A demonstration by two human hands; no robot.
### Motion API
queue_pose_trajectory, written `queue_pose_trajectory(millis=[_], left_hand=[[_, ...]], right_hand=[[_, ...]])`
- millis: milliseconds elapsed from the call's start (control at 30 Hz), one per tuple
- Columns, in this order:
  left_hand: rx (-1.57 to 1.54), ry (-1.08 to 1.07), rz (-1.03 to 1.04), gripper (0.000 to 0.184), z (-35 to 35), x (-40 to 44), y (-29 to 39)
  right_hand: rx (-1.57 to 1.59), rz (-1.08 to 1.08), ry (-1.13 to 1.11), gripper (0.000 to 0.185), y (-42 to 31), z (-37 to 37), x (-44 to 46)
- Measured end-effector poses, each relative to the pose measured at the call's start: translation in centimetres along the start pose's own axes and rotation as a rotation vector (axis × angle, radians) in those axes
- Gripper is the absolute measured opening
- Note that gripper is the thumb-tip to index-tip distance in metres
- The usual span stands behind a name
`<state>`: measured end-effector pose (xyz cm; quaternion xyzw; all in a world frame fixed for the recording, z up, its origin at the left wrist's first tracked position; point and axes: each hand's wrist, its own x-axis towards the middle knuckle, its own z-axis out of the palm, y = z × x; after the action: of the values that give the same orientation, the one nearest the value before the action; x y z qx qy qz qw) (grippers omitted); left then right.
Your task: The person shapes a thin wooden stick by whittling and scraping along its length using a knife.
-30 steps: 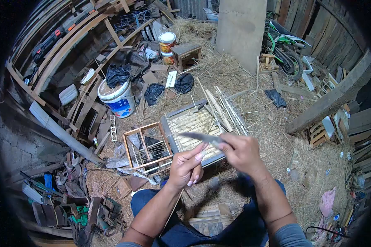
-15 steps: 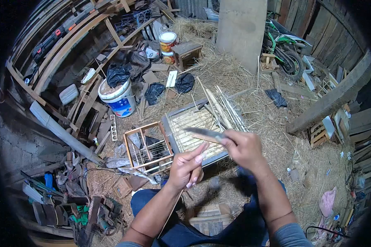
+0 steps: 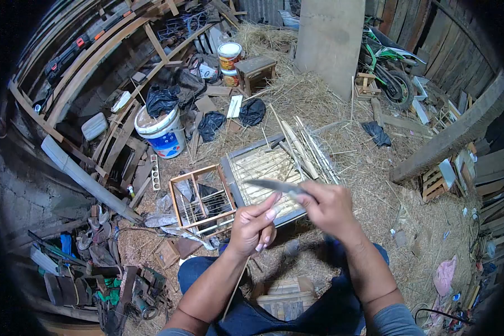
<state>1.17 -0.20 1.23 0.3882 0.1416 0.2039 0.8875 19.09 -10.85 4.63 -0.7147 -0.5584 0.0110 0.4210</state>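
Observation:
My right hand (image 3: pixel 330 207) is closed around the handle of a knife (image 3: pixel 270 185), its dark blade pointing left. My left hand (image 3: pixel 253 227) is pinched on a thin wooden stick (image 3: pixel 235 290), whose lower length runs down beside my left forearm. The blade lies just above my left fingertips; whether it touches the stick there I cannot tell. Beyond my hands lies a framed panel of pale slats (image 3: pixel 257 162), with a bundle of split sticks (image 3: pixel 302 148) on its right part. Left of it sits a small wooden frame with thin bars (image 3: pixel 195 190).
A white bucket (image 3: pixel 165 137) with a black plastic bag (image 3: pixel 161 102) on top stands at left. A wooden stool (image 3: pixel 256 70) and paint cans (image 3: pixel 229 56) are farther back. A slanting post (image 3: pixel 453 131) and a motorbike (image 3: pixel 389 78) are at right. Straw covers the floor.
The knife and my right hand have shifted slightly down, the blade a little lower over my left fingertips. My left hand keeps its pinch on the stick in nearly the same place.

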Motion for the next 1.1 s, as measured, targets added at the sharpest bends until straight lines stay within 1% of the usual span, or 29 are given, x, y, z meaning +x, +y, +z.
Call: queue_pose_trajectory(millis=[100, 167, 233, 267, 400, 500, 567, 600, 633, 667, 700, 800, 900, 1033, 1100], left_hand=[[0.062, 0.014, 0.003, 0.036, 0.4, -0.1, 0.1], [0.073, 0.054, -0.022, 0.037, 0.6, 0.0, 0.3], [0.087, 0.055, -0.022, 0.039, 0.8, 0.0, 0.5], [0.087, 0.057, -0.025, 0.039, 1.0, -0.1, 0.5], [0.072, 0.059, -0.037, 0.040, 0.9, 0.0, 0.4], [0.052, 0.048, -0.051, 0.038, 0.3, 0.2, 0.2], [0.042, 0.060, -0.063, 0.037, 0.4, 0.0, 0.1], [0.036, 0.035, -0.022, 0.036, 0.8, -0.1, 0.2], [0.031, 0.009, 0.017, 0.036, 1.0, -0.2, 0.3], [0.027, 0.019, 0.004, 0.035, 0.9, -0.2, 0.4], [0.025, 0.020, 0.010, 0.035, 0.7, -0.2, 0.2], [0.065, 0.030, -0.026, 0.038, 0.2, -0.1, 0.1], [0.087, 0.047, -0.019, 0.038, 1.0, -0.2, 0.5], [0.031, -0.001, -0.044, 0.041, 0.8, -0.3, 0.8], [0.025, -0.015, -0.062, 0.041, 0.6, -0.3, 0.7]], right_hand=[[-0.036, 0.063, 0.005, 0.019, 0.5, -1.3, 0.3], [-0.005, 0.038, -0.020, 0.019, -0.8, -1.1, 0.1], [0.052, -0.099, -0.040, 0.018, -1.3, -0.5, -0.3], [0.016, -0.094, -0.077, 0.018, -1.4, -0.5, -0.3], [0.031, -0.091, -0.069, 0.019, -1.1, -0.2, -0.2], [0.032, -0.067, -0.065, 0.019, -0.4, -0.1, -0.1], [-0.009, -0.042, -0.001, 0.019, 0.1, 0.1, -0.2], [-0.010, -0.041, 0.000, 0.019, 0.4, -0.3, 0.0], [-0.035, 0.015, -0.006, 0.019, 0.8, -1.0, 0.2], [-0.061, 0.068, -0.014, 0.019, 0.8, -1.5, 0.4], [-0.062, 0.063, -0.016, 0.019, 0.4, -1.5, 0.3], [0.002, -0.079, -0.018, 0.019, -1.5, -0.8, -0.2], [-0.032, -0.093, -0.076, 0.019, -1.6, -0.5, -0.4], [0.016, -0.125, -0.047, 0.018, -1.3, -0.3, -0.3], [-0.032, -0.076, -0.052, 0.019, -1.2, -0.6, -0.2]])
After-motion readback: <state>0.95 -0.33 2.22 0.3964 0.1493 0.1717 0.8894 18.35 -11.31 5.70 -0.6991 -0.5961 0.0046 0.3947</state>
